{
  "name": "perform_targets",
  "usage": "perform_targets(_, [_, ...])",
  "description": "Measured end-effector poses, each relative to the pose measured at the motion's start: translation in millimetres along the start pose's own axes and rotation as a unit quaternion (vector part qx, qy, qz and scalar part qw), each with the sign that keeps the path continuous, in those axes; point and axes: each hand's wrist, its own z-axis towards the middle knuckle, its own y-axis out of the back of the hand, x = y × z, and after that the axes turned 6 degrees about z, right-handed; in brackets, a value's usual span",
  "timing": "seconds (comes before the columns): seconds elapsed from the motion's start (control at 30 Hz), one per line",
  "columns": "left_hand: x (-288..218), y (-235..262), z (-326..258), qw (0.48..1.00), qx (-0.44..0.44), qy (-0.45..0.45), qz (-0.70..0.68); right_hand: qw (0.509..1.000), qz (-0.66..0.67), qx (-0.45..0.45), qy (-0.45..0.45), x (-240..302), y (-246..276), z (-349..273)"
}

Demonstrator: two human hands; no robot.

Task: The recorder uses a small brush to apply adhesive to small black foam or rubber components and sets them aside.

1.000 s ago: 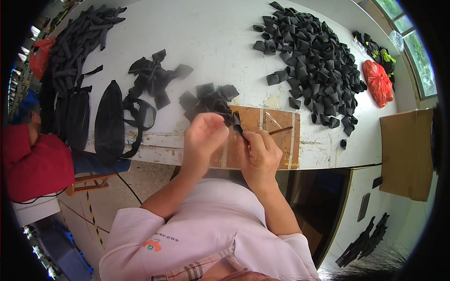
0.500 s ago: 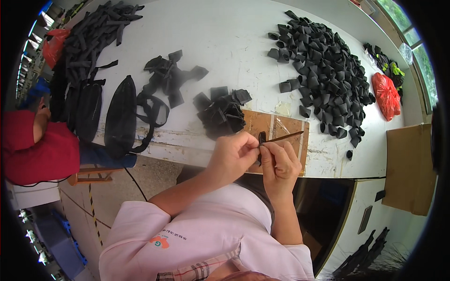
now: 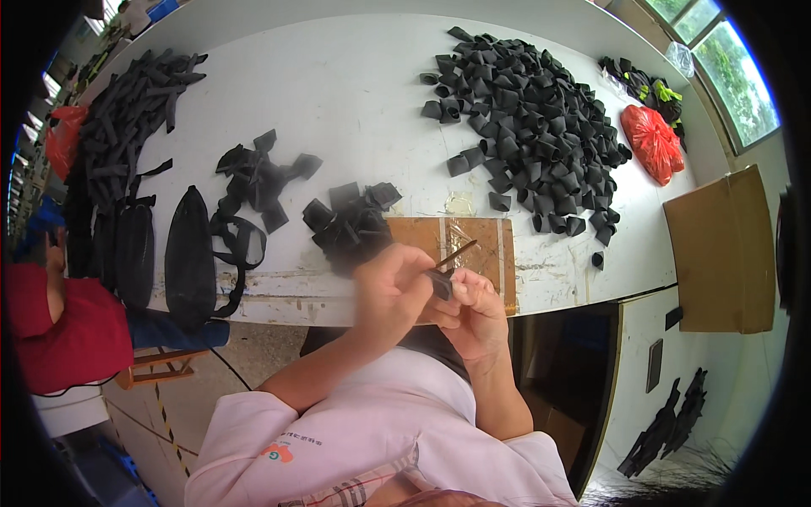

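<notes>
Over the front edge of the table, my left hand (image 3: 390, 283) and my right hand (image 3: 477, 317) meet with fingers closed. Between them they pinch a small folded piece of black fabric (image 3: 442, 286). A thin brown stick (image 3: 457, 253) juts up and right from the left fingertips, beside the fabric; how its lower end is held is hidden. Beneath and beyond the hands lies a brown board (image 3: 494, 241) with clear tape across it. To the left of the board, near my left hand, is a small heap of flat black fabric pieces (image 3: 351, 224).
A large pile of black fabric loops (image 3: 536, 127) covers the right side of the table. Further left lie more fabric pieces (image 3: 258, 182), black pouches with straps (image 3: 187, 253) and dark strips (image 3: 131, 114). A red bag (image 3: 652, 144) and a cardboard box (image 3: 718, 253) stand right. A person in red (image 3: 72, 321) sits left.
The whole view has shifted, so the table appears further left. The hands have turned the black fabric piece, showing its flat side, and the stick now slants more steeply upward.
</notes>
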Motion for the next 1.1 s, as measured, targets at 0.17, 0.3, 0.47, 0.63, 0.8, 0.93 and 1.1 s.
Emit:
perform_targets(0.17, [-20.4, 3.6, 32.2, 0.911, 0.077, 0.224, -0.337, 0.931, -0.338, 0.001, 0.14, 34.6, -28.1, 0.0])
perform_targets(0.3, [-27.1, 3.6, 38.9, 0.666, 0.208, 0.326, -0.637, 0.963, -0.248, 0.089, 0.05, 55.4, -24.2, 25.6])
perform_targets(0.47, [-8.6, 3.9, 31.4, 0.892, 0.145, 0.241, -0.355, 0.956, -0.273, 0.084, 0.073, 38.6, 5.7, 33.5])
perform_targets(0.63, [-26.7, -3.1, 47.0, 0.979, 0.103, -0.169, 0.041, 0.848, -0.46, -0.015, 0.264, 36.5, -8.9, 20.7])
perform_targets(0.8, [-19.3, -10.2, 40.4, 0.983, 0.088, -0.077, -0.143, 0.706, -0.54, 0.043, 0.457, 35.2, -16.9, 7.9])
perform_targets(0.93, [-16.2, -5.4, 38.7, 0.943, 0.036, 0.004, -0.331, 0.693, -0.552, 0.017, 0.463, 28.3, -24.1, 6.5])
perform_targets(1.1, [-11.1, -5.7, 32.7, 0.922, 0.047, 0.041, -0.382, 0.697, -0.565, -0.01, 0.441, 30.9, -20.5, 7.7])
